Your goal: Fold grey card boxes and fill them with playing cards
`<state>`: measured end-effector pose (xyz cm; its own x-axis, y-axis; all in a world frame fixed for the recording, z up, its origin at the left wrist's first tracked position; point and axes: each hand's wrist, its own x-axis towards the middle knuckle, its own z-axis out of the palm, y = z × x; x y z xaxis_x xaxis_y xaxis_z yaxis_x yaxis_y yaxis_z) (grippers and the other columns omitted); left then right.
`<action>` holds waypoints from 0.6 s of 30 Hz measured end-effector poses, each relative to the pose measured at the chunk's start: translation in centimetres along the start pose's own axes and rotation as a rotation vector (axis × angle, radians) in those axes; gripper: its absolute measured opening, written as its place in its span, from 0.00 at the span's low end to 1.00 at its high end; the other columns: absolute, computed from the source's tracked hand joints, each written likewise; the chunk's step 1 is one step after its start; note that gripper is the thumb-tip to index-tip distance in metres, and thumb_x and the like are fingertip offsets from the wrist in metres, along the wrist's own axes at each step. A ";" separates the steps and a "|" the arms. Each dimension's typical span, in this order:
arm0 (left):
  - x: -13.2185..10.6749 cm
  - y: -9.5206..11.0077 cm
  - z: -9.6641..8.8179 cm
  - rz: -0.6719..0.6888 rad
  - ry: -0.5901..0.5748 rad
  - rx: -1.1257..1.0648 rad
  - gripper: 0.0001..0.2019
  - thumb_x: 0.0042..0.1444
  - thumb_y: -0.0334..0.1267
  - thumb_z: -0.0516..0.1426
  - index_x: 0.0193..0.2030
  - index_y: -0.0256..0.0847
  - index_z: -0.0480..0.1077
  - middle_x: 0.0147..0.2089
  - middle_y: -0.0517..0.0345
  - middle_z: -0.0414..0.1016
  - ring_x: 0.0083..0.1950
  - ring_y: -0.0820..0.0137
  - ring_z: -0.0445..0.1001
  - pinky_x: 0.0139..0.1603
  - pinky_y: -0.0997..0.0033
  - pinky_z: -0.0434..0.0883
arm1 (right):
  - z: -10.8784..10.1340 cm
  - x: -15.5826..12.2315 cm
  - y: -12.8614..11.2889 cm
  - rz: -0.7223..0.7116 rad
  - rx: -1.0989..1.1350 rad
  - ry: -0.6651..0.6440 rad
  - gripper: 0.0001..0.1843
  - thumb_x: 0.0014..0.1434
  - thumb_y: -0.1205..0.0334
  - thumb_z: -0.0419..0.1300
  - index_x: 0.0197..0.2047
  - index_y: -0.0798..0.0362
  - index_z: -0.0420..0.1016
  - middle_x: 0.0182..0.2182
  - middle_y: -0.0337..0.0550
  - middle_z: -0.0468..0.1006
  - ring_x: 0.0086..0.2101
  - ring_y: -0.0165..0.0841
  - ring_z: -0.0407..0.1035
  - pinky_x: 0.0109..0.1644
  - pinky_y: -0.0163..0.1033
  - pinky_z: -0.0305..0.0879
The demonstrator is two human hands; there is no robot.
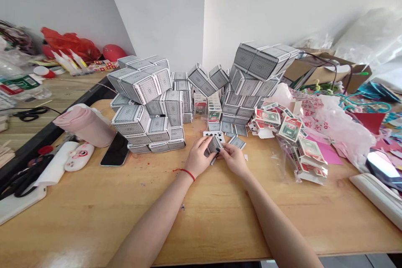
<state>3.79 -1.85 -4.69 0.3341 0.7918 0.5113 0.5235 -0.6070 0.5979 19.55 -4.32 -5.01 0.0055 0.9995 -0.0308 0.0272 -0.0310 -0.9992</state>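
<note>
Between my two hands is a grey-backed playing card (214, 144), held just above the wooden table. My left hand (199, 157) is closed on its left side, a red string round the wrist. With fingers and thumb pinched, my right hand (234, 158) grips the card's right edge. Loose cards (237, 142) lie beside and behind my hands, and one face-up card (221, 136) shows black pips. Stacks of boxes built from such cards rise behind: a left stack (141, 88), a right stack (248, 79) and a tilted row (205, 79) between them.
Card packs (290, 129) and a crumpled plastic bag (333, 121) lie at the right. A black phone (115, 149), a pink roll (84, 123) and scissors (31, 113) are at the left. A white case (377, 194) lies near the right edge of the table (207, 226).
</note>
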 end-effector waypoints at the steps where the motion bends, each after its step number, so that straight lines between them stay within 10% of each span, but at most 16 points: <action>1: 0.0 0.0 0.0 0.004 0.001 0.000 0.27 0.48 0.35 0.59 0.56 0.44 0.59 0.54 0.50 0.65 0.55 0.62 0.65 0.55 0.58 0.66 | 0.0 0.0 0.0 -0.005 -0.015 0.012 0.19 0.47 0.45 0.60 0.35 0.51 0.73 0.26 0.43 0.77 0.26 0.38 0.71 0.34 0.44 0.69; 12: 0.2 1.2 -0.7 0.086 -0.134 -0.168 0.25 0.48 0.34 0.57 0.55 0.43 0.59 0.54 0.50 0.63 0.56 0.62 0.62 0.58 0.57 0.62 | 0.5 -0.5 -0.8 -0.020 0.036 0.059 0.21 0.47 0.48 0.60 0.42 0.51 0.65 0.27 0.38 0.75 0.24 0.31 0.68 0.28 0.36 0.64; 18: 0.1 1.3 0.0 -0.168 -0.020 -0.219 0.16 0.57 0.36 0.49 0.53 0.40 0.57 0.49 0.50 0.68 0.48 0.67 0.69 0.46 0.65 0.69 | 1.9 -1.0 -1.4 0.041 0.194 -0.024 0.21 0.51 0.43 0.55 0.41 0.46 0.57 0.22 0.34 0.72 0.18 0.30 0.67 0.23 0.35 0.63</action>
<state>4.52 -2.57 -3.84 0.2731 0.8825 0.3829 0.3913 -0.4655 0.7938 17.65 -5.25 -3.59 -0.0216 0.9973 -0.0699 -0.1660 -0.0726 -0.9834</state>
